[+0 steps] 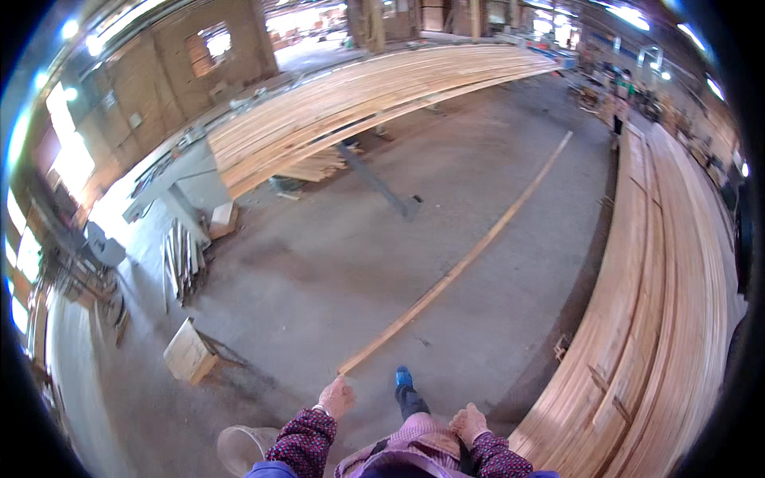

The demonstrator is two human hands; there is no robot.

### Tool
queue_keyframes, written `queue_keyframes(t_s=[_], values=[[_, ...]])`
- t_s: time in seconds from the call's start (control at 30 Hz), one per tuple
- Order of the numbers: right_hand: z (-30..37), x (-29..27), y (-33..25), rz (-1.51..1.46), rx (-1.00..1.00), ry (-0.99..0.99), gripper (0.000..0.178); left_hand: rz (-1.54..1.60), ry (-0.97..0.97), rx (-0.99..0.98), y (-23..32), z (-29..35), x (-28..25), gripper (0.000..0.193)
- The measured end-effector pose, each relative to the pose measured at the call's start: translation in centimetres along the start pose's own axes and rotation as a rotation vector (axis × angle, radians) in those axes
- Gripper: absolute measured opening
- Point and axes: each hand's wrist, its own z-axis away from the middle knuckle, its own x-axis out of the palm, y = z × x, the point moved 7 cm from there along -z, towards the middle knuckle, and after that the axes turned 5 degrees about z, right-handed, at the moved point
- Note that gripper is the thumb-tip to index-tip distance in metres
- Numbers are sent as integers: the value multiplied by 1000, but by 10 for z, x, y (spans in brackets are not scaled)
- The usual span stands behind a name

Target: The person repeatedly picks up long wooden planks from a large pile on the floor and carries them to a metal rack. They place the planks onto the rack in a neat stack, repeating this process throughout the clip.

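Long thin pale wooden strip (458,267) lies stretched out over the grey concrete floor (335,255). Its near end is right at the left hand (338,397). The grip of that hand is clenched around the near tip of the strip, with the fingers curled in tight. The strip is flat, narrow and light yellow-brown, and it runs far away toward the top right.

The right hand (468,422) sits low, close to the person's body. Its grip is curled into a loose fist, and I cannot tell if it holds anything. Both arms wear dark red sleeves with small dots.

A blue shoe (404,377) stands on the floor between the two hands. On the right is a big stack of long pale wooden boards (669,319), smooth and bent-looking near the edge. Another long stack of boards (358,99) lies across the top. A small wooden block (190,352) rests on the floor to the left.
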Motion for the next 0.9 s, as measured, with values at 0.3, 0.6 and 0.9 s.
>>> queue_keyframes(t_s=[0.3, 0.6, 0.9], values=[[-133, 125, -145, 1276, -379, 9, 22, -1197, 155, 244, 107, -90, -76, 49], [-201, 455, -264, 652, -164, -150, 38, -729, 522, 562, 363, -102, -21, 43], [-274, 701, -256, 278, 13, -672, 18, -1426, 496, 1060, 744, -198, 70, 68]])
